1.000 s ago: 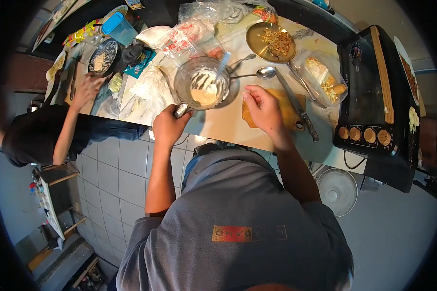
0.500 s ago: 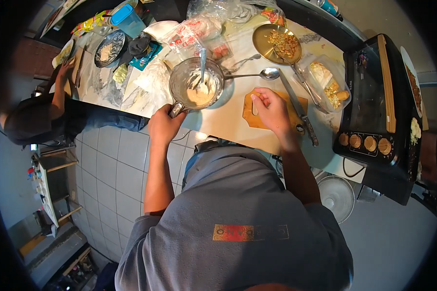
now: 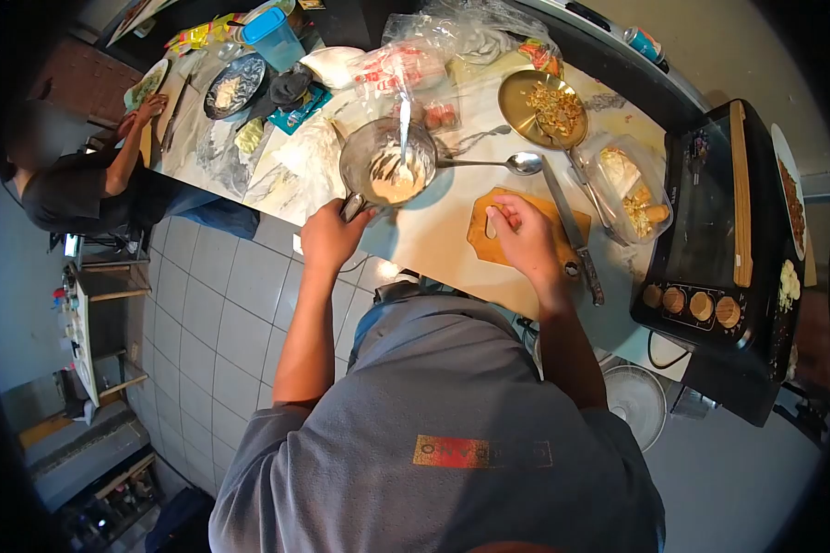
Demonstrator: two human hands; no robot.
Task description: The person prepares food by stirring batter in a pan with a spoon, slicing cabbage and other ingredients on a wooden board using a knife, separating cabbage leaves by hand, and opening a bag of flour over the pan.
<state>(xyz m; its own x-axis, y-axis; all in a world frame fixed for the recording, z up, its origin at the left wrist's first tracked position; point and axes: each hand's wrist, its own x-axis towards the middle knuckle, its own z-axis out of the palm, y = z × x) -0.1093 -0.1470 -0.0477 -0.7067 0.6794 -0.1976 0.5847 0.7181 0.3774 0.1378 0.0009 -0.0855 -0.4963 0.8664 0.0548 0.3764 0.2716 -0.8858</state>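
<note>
My left hand (image 3: 334, 238) is wrapped round the handle of a saucepan (image 3: 349, 152), whose base rests on the counter. Pale, thick batter (image 3: 398, 177) sits in it, smeared up the sides, and a spoon (image 3: 405, 124) stands tilted in the mix. My right hand (image 3: 524, 238) is above a wooden cutting board (image 3: 482, 247), fingers curled in and thumb close to the index finger; whatever they hold, if anything, is hidden. Right of that hand lies a knife (image 3: 567, 207) with a dark handle. A large metal spoon (image 3: 524, 164) lies beyond the board.
A gold-coloured pan (image 3: 516, 97) holds chopped food. Beside it, a plastic container (image 3: 659, 189) has rolls and filling. A toaster oven (image 3: 701, 212) stands at the right. Plastic bags (image 3: 401, 69) and a dark bowl (image 3: 258, 69) are farther back. Another person (image 3: 74, 189) works at the left end.
The view has shifted, so the counter sits slightly lower and further right. My left hand stays on the saucepan handle, and my right hand stays curled above the board.
</note>
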